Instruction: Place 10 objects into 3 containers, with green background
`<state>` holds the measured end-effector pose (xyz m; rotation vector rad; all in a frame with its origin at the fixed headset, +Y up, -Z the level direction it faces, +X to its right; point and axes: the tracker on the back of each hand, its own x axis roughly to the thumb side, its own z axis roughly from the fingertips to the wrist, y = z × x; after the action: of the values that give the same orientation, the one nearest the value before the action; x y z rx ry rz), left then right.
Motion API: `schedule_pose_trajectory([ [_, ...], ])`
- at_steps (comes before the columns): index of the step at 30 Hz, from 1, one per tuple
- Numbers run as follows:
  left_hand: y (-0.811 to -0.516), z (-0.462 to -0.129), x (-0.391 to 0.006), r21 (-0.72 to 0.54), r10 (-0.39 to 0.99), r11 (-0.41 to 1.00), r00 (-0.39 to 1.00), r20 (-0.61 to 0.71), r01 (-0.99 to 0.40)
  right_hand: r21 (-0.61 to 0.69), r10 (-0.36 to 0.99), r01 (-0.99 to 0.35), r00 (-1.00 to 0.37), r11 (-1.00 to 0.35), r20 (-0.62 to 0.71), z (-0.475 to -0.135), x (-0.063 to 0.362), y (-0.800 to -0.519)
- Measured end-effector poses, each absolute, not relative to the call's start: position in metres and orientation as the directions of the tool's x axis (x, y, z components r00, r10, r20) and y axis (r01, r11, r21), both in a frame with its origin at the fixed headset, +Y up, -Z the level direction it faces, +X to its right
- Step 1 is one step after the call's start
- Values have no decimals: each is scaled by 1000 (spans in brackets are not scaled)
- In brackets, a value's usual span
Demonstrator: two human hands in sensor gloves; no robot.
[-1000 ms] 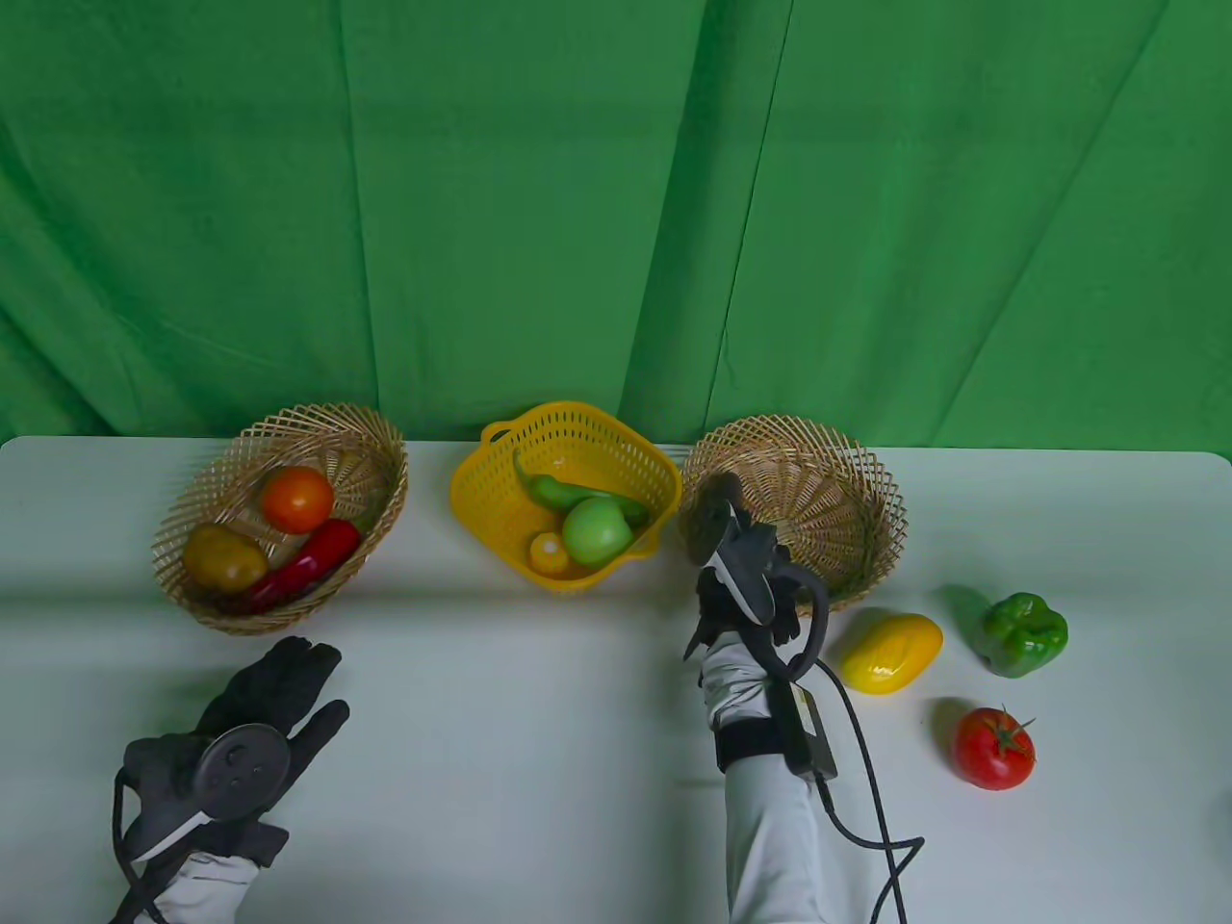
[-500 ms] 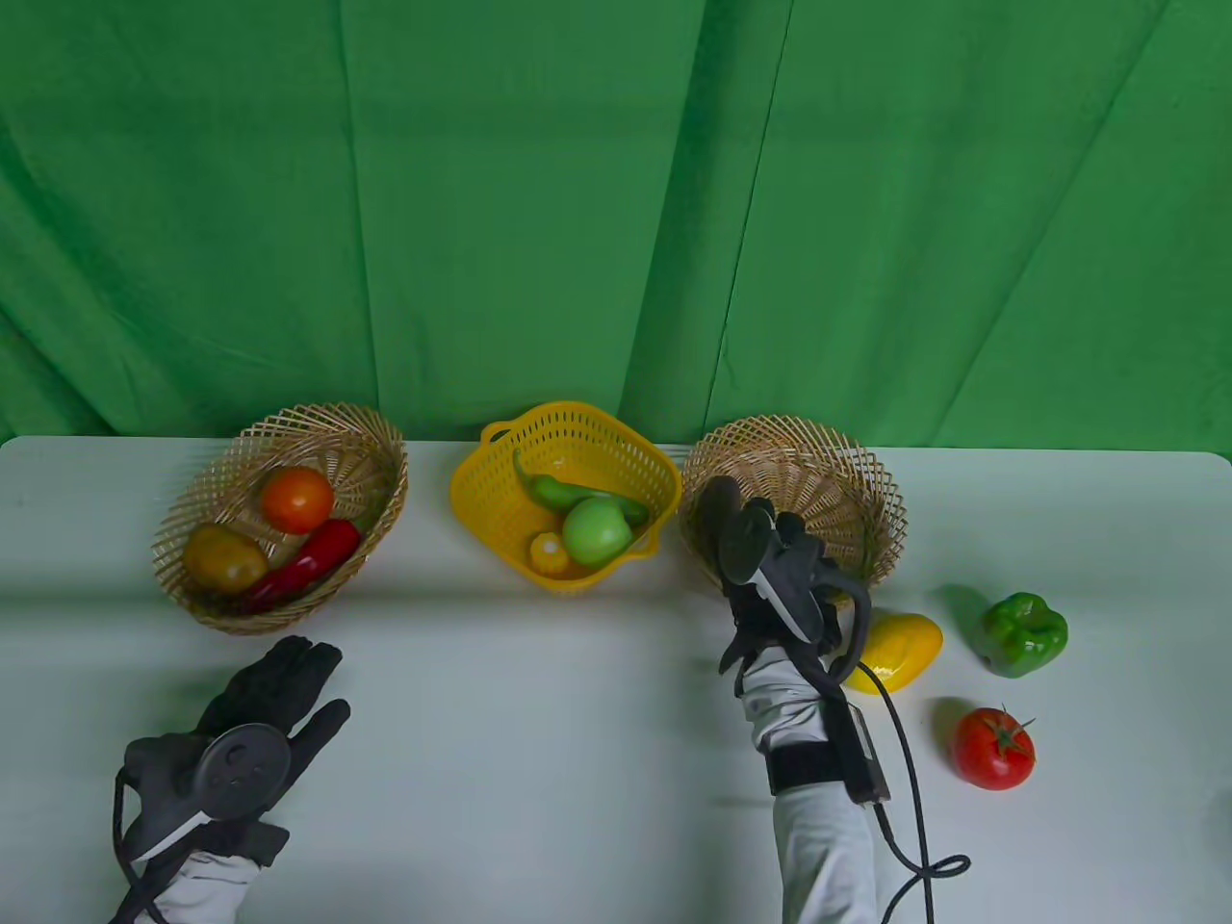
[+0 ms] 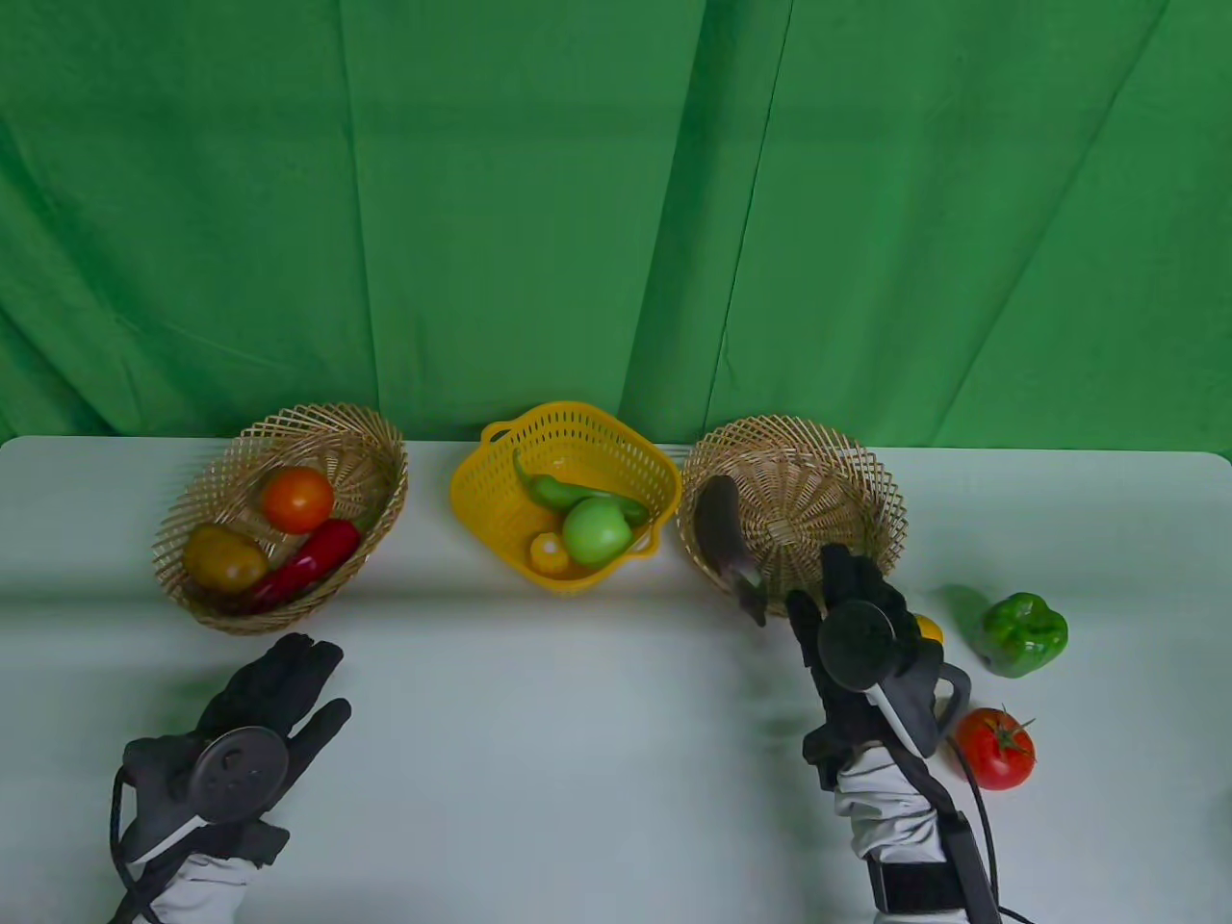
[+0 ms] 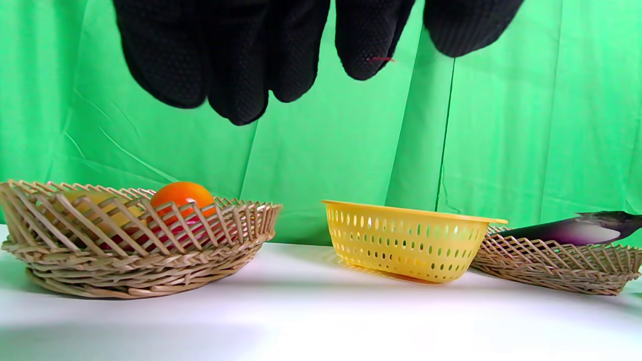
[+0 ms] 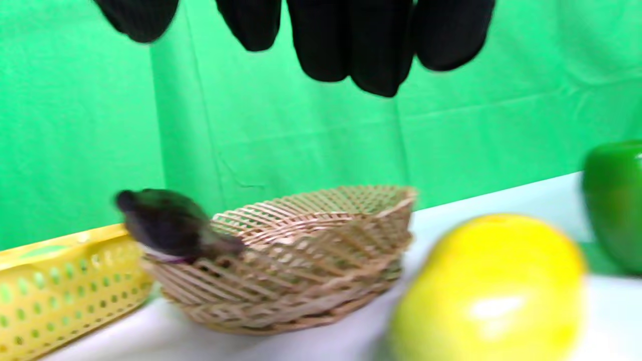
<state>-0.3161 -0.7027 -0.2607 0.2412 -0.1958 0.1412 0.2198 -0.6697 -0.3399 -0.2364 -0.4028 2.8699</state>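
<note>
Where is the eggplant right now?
In the table view the eggplant lies on the left rim of the right-hand wicker basket, stem toward the camera, beside the yellow basket; neither hand touches it.

Eggplant point(image 3: 724, 539) lies on right basket's point(image 3: 847, 462) left rim.

Bare table point(image 3: 539, 731) lies open between the left hand point(image 3: 245, 741) and right hand point(image 3: 866, 654). Toward the right edge the way is crowded — a yellow mango point(image 5: 489, 291) just beneath the right hand, the red tomato point(image 3: 994, 749) beside it, the green bell pepper point(image 3: 1025, 633) beyond.
</note>
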Motion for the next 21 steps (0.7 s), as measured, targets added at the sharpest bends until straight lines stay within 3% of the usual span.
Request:
schedule_pose_trajectory([
  [7,-702,-260,-315,215,116,963,971,210,-162,-316,271,-198,-941,-928,-205,-313,259,-681],
  [13,-703,-260,-315,212,113,965,972,208,-157,-311,182,-85,-937,-946,-297,-292,286,-699],
  [21,-703,-261,-314,202,111,967,973,204,-153,-215,181,-93,-881,-972,-437,-285,315,-724],
])
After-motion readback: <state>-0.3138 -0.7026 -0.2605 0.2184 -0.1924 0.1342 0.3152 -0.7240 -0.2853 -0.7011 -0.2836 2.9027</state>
